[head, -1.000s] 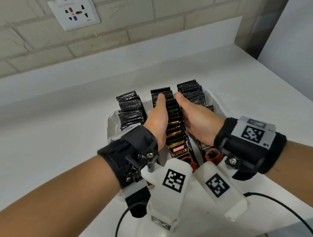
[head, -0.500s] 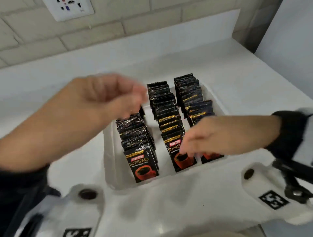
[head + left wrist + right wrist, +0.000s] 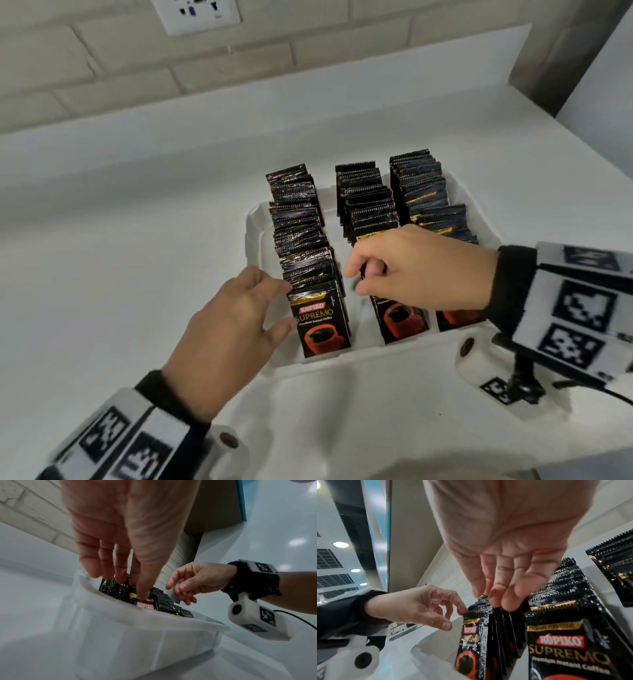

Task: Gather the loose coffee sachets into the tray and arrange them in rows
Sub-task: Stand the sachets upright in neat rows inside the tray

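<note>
The left hand [image 3: 229,329] reaches in from the near left, fingers loosely spread and holding nothing; a fingertip [image 3: 464,610] touches the top edge of the front sachet [image 3: 320,322] in the left row [image 3: 301,236], probably to steady it or nudge it square. That row stands on edge in the left part of the white tray [image 3: 255,222] so the packs lean on one another and read as one file. Next comes the middle row [image 3: 368,202], set apart from the left one by a bare strip of tray floor. The right hand [image 3: 411,270] hovers over its near end, fingers bent downward and relaxed, gripping nothing; the fingertips [image 3: 510,601] sit just at the sachet tops, likely to press them level. On the far right the right row [image 3: 421,188] stands close to the tray wall. All visible sachets are in the tray, none loose on the white counter [image 3: 120,222], so the work looks like final straightening
</note>
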